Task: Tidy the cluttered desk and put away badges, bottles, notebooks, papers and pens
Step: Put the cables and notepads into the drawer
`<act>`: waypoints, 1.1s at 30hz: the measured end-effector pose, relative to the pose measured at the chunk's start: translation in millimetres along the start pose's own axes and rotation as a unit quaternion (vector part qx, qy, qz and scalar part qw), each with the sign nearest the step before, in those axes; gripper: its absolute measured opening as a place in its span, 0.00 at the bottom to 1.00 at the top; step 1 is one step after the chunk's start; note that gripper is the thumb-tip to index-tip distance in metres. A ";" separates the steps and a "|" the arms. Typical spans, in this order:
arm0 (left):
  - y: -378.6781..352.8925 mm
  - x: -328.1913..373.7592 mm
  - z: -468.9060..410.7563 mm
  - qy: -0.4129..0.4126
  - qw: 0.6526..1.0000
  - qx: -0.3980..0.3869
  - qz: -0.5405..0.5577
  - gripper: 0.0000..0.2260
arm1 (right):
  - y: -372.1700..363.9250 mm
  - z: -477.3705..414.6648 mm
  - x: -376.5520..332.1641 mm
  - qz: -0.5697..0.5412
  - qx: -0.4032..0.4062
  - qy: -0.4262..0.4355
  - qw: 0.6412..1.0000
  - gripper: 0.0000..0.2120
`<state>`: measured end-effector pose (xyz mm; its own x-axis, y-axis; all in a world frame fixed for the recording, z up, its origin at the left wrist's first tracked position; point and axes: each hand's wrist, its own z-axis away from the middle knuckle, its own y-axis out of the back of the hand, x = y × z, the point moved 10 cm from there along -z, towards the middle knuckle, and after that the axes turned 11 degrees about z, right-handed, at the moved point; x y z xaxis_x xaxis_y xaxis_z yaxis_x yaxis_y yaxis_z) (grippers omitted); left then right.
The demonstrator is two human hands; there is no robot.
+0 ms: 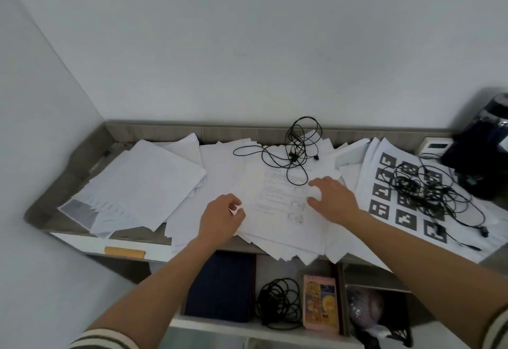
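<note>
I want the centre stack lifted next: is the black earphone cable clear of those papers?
No, the black earphone cable lies looped on top of the centre papers, just beyond the right hand.

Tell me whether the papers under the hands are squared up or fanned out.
Fanned out: the papers show staggered corners, some overhanging the desk edge.

Left hand (221,218) curled (thumb against fingertips), right hand (334,200) flat, fingers spread.
</note>
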<state>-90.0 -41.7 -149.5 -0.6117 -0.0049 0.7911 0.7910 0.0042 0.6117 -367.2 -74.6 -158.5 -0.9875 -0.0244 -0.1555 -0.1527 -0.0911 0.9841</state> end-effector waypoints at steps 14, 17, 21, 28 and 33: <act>-0.9 -71.2 -114.6 -0.029 0.961 -0.037 -0.271 0.30 | 19.1 -138.5 -27.7 -0.022 0.037 -0.068 0.997 0.51; -7.3 -79.1 -112.4 -0.050 0.957 -0.035 -0.283 0.27 | -4.9 -146.5 -29.5 -0.011 0.012 -0.084 0.996 0.49; -9.8 -81.2 -110.4 -0.070 0.954 -0.023 -0.290 0.27 | -21.7 -147.8 -30.8 -0.017 -0.007 -0.084 0.996 0.32; -11.0 -82.6 -110.1 -0.066 0.952 -0.034 -0.295 0.27 | 20.8 -135.3 -36.8 -0.089 0.083 -0.073 0.990 0.14; -6.6 -77.5 -114.7 -0.058 0.947 -0.055 -0.311 0.28 | 81.3 -105.6 -43.6 -0.216 0.154 -0.074 0.961 0.09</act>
<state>-47.1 -156.0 -215.0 -0.9511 0.1383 0.2762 0.2691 -0.0681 0.9607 -332.6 -186.0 -80.8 -0.8207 0.0928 -0.5638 -0.5316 0.2377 0.8130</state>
